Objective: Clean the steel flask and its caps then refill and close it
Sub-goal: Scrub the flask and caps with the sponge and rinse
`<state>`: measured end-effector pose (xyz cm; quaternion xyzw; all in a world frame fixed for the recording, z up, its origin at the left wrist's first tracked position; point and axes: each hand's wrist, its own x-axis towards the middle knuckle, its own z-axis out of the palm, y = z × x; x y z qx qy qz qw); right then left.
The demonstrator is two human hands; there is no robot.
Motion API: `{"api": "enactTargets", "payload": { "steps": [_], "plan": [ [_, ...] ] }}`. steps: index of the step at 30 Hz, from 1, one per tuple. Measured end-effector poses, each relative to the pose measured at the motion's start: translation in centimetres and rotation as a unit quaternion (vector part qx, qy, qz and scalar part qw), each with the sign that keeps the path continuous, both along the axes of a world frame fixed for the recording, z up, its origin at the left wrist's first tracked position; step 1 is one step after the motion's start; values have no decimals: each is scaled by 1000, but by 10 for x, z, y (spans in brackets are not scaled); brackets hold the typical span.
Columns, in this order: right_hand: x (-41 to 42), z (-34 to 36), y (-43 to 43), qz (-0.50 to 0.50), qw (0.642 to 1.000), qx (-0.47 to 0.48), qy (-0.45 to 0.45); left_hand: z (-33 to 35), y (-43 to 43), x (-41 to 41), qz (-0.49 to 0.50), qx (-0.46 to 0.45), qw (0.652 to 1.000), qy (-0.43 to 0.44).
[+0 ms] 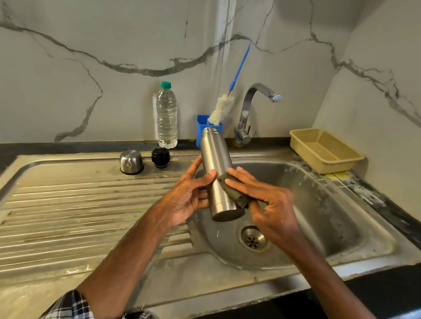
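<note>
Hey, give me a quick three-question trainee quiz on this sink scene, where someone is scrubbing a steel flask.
1. True or false: the silver steel flask held in the left hand has a cap screwed onto its mouth.
2. What does the right hand hold against the flask? A) a yellow sponge B) a dark green scouring pad C) a paper towel
3. Fill in: the round steel cap and the black stopper stand on the ribbed ______ left of the basin.

Key: 1 false; 2 B; 3 drainboard.
</note>
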<state>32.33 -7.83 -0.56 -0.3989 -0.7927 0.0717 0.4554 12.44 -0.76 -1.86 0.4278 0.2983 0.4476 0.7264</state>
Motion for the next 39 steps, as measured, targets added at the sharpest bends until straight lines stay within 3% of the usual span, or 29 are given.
{"api": "enactTargets", "payload": {
  "steps": [4,8,12,16,20,24,28,32,36,39],
  "plan": [
    [4,9,17,-61,995,-46,60,-1,0,2,-7,12,1000,4],
    [1,9,17,13,1000,2,-3,-3,0,0,-6,15,1000,3],
    [4,12,31,-62,995,-35,66,-5,-3,4,-29,28,999,21],
    [1,15,32,2,1000,-5,8,-3,-5,6,-28,29,999,22],
    [1,20,44,-74,993,-51,73,-4,-4,5,-35,26,999,22],
    [-3,24,50,-15,999,-7,28,-3,-3,3,-33,35,999,22],
    [-4,32,65,-115,991,-35,53,-4,-4,3,-50,37,998,24],
    [-7,35,72,-26,1000,8,3,-3,-1,0,-45,41,998,27],
    [-5,42,85,-103,993,-41,42,-5,-2,1,-57,31,997,29],
    [-6,44,86,-41,999,-5,-7,-6,1,0,-65,33,997,28]
  ]
}}
